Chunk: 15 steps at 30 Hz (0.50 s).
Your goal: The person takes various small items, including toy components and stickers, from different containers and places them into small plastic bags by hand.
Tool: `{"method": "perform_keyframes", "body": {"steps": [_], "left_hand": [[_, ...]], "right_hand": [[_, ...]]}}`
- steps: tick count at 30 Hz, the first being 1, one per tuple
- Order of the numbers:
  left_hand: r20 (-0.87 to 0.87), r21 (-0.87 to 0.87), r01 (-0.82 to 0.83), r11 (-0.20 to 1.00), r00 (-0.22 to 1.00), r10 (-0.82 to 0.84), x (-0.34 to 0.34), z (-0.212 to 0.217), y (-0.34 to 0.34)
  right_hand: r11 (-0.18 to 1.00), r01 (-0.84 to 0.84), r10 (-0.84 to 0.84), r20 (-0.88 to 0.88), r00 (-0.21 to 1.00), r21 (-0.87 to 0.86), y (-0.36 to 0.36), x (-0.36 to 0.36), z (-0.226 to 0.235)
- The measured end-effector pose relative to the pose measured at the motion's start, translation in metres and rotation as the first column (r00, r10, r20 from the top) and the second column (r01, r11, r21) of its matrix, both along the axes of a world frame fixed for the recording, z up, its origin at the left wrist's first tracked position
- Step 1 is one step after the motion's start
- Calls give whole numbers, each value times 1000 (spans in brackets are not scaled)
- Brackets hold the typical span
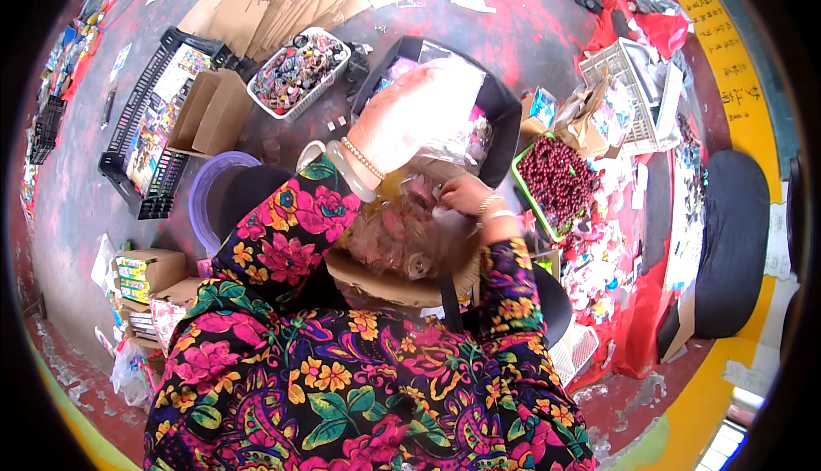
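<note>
Strong glare washes out my left hand (402, 112), which reaches up over a black bin (505, 116), so its fingers cannot be made out. Beside it, clear plastic packets (457, 120) fill the bin's mouth. Lower down, my right hand (466, 195) has its fingers bent together over an open cardboard box (398, 290) at my lap. A pale, filmy bit shows under those fingers, too blurred to name. Inside the box lie clear plastic bags (385, 236) with pinkish contents. Beaded bracelets circle both wrists, and a pale bangle sits on the left one.
Left of the bin stands a white basket (254, 86) of small mixed items, near flattened cardboard (282, 1) and a black crate (109, 163). A purple tub (203, 206) is by my left arm. To the right are a green-rimmed tray (523, 185) of dark red beads and a white crate (637, 133).
</note>
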<state>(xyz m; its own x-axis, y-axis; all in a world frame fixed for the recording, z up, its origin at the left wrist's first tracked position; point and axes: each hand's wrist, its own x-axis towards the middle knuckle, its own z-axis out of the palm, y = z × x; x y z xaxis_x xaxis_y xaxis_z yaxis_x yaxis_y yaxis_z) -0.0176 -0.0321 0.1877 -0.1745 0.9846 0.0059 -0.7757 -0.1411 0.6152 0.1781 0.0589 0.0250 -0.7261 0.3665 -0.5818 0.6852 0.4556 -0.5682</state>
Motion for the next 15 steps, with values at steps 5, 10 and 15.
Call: {"method": "perform_keyframes", "body": {"steps": [5, 10, 15], "left_hand": [[50, -139, 58, 989, 997, -51, -6, -9, 5], [255, 167, 277, 946, 915, -313, 7, -48, 27], [379, 71, 162, 984, 908, -177, 22, -31, 15]], "right_hand": [[768, 621, -579, -583, 570, -156, 7, 14, 163], [608, 759, -133, -912, 388, 234, -30, -19, 194], [590, 482, 221, -704, 675, 648, -48, -61, 150]]}}
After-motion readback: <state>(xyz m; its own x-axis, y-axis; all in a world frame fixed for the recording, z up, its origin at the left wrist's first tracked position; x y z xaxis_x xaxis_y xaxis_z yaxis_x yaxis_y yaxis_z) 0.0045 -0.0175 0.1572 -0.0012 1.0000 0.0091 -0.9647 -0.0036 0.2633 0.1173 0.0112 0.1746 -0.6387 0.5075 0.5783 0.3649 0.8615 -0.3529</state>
